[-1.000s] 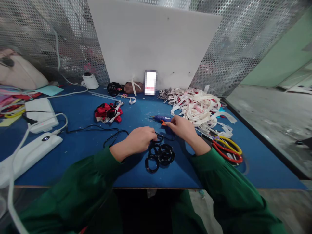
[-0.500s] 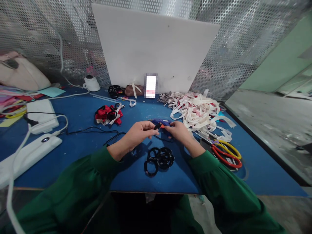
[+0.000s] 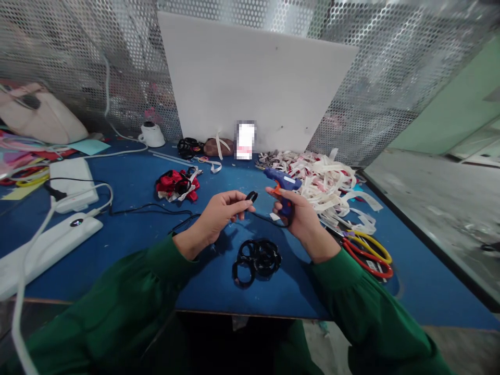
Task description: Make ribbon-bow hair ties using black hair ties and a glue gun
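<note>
Between the thumb and fingers of my left hand [image 3: 224, 213] is a small black hair tie [image 3: 252, 196], mostly covered by the fingertips. My right hand [image 3: 300, 216] is wrapped round the handle of a blue glue gun [image 3: 284, 179], with its orange trigger [image 3: 276, 188] by the fingers. The gun's nozzle points left, above the table. A black cord runs from its handle toward the left. Below both hands, a small heap of shiny black rings [image 3: 258, 260] lies on the blue table [image 3: 211, 291].
White ribbon scraps [image 3: 324, 177] are piled at the back right, near scissors with red and yellow handles [image 3: 369, 255]. A red and black fabric bundle [image 3: 177, 185] lies left of centre. White power strips [image 3: 50, 245] and cables occupy the left. A white board [image 3: 253, 78] stands behind.
My right hand has lifted the glue gun off the table and now grips its handle. The left hand still pinches the black hair tie. The view has shifted slightly.
</note>
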